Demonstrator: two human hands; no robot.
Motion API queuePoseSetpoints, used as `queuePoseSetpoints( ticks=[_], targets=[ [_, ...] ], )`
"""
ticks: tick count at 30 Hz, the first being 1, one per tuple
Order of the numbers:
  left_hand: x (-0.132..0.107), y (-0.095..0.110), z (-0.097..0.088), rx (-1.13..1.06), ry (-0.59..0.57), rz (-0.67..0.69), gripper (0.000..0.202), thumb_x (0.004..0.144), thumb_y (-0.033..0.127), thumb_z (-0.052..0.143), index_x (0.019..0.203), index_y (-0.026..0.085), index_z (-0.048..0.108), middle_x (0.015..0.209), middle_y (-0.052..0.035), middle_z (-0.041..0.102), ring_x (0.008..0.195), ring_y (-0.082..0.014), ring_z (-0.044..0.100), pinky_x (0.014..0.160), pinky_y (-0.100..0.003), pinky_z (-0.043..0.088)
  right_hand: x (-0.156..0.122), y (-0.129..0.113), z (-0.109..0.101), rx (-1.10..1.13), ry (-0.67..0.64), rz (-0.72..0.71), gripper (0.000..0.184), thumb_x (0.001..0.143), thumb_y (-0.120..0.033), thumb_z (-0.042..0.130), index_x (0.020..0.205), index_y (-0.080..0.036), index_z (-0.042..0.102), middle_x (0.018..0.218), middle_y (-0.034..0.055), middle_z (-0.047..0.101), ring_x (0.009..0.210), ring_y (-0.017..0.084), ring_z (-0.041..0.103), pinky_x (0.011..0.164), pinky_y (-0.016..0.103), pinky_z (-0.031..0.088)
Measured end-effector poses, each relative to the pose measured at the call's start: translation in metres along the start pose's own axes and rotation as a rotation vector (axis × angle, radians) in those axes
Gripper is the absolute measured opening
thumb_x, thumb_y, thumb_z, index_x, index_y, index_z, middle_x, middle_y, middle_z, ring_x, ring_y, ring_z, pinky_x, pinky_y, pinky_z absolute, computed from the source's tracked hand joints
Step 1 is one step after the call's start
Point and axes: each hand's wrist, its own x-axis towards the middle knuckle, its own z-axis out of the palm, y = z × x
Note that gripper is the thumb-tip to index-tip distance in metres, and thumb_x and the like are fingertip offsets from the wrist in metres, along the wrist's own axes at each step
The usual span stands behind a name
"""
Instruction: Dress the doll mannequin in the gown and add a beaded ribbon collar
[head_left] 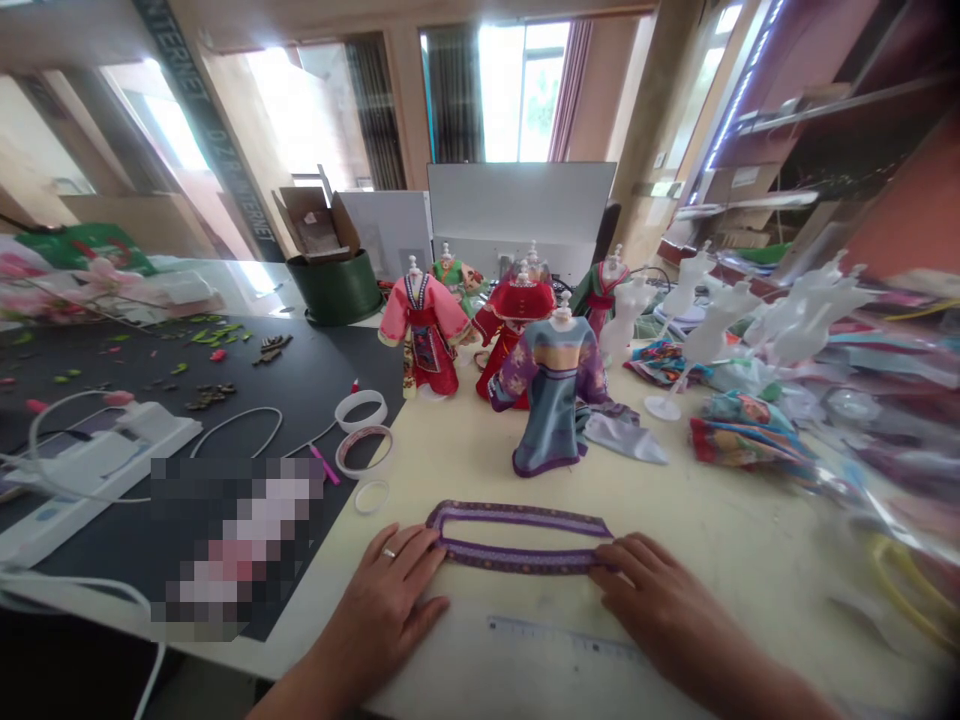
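Note:
A patterned purple trim strip [517, 558] with a lighter inner band lies on the cream tabletop, folded at its left end into a long narrow loop. Its two ends point right; the upper one lies loose. My left hand [397, 585], with a ring on one finger, rests its fingertips on the folded end, thumb apart and fingers stretched out. At the lower right end, the fingers of my right hand [649, 585] close on the strip. Between my hands and nearer to me lies a clear ruler [562, 635], partly covered by my right hand.
Behind the strip stands a blue doll robe [551, 390] on a small stand, with several dressed doll forms and bare white mannequins [724, 320] around it. Tape rolls [364, 450] and a pink pen [324, 464] lie left. A power strip [97, 480] and colourful fabric [750, 430] flank the area.

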Motion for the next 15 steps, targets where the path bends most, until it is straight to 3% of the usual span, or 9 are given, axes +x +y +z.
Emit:
queuePoseSetpoints(
  ticks=[5,9,15],
  targets=[
    [0.003,-0.002,-0.003,-0.008,0.007,-0.015,0.04,0.086,0.035,0.046,0.121,0.016,0.05,0.123,-0.0088,0.055,0.116,-0.0247,0.046,0.102,-0.043,0.029,0.002,0.005,-0.002,-0.003,-0.022,0.054,0.023,0.088,-0.018,0.042,0.104,-0.016,0.058,0.103,0.0099,0.061,0.092,0.023,0.055,0.082,0.043,0.046],
    [0.013,0.002,0.002,0.014,-0.061,0.018,0.062,0.086,0.046,0.041,0.136,0.01,0.029,0.14,-0.0127,0.035,0.128,-0.0267,0.031,0.105,-0.042,0.025,0.004,0.006,0.011,-0.081,-0.011,0.065,0.051,0.086,-0.033,0.048,0.132,-0.013,0.038,0.134,0.0127,0.043,0.119,0.027,0.041,0.098,0.047,0.036],
    [0.012,-0.004,0.011,-0.023,-0.174,0.065,0.071,0.085,0.05,0.039,0.14,0.013,0.014,0.145,-0.0118,0.022,0.132,-0.0274,0.023,0.106,-0.043,0.023,-0.007,0.003,0.035,-0.097,-0.051,0.032,0.08,0.083,-0.055,0.044,0.141,-0.009,0.015,0.143,0.0161,0.025,0.131,0.027,0.023,0.102,0.044,0.032]
  ],
)
